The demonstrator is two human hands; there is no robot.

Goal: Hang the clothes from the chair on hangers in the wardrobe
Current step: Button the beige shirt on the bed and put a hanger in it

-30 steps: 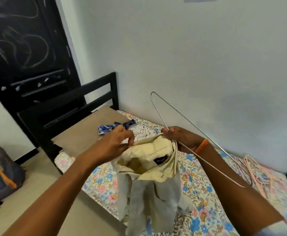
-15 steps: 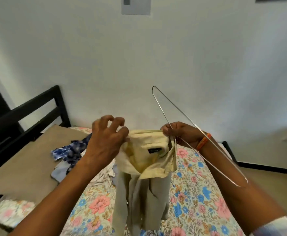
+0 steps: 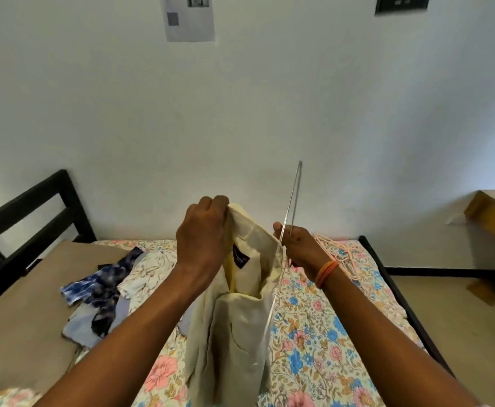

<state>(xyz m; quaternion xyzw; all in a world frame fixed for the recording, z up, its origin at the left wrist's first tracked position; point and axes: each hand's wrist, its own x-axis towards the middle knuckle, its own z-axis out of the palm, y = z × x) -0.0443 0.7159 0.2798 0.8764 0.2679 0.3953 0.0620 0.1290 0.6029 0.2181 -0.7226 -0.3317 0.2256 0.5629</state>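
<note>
A pale yellow shirt (image 3: 240, 333) hangs in front of me over the bed, its collar with a dark label turned up. My left hand (image 3: 203, 239) grips the collar's left side from above. My right hand (image 3: 299, 248) pinches the collar's right edge together with a thin metal wire hanger (image 3: 291, 201). The hanger stands nearly upright, one end poking above the hand and the other running down along the shirt's right edge. An orange band circles my right wrist. No wardrobe or chair shows.
A bed with a floral sheet (image 3: 313, 342) lies below. A heap of blue and patterned clothes (image 3: 108, 289) rests on its left, beside a brown cover (image 3: 20, 318). Pink hangers (image 3: 340, 257) lie behind my right hand. A black headboard (image 3: 29, 210) stands left; a wooden table (image 3: 493, 215) right.
My view has swung right, away from the dark door. The hanger has turned from a slanted spread to nearly upright. My left hand has closed on the collar from above.
</note>
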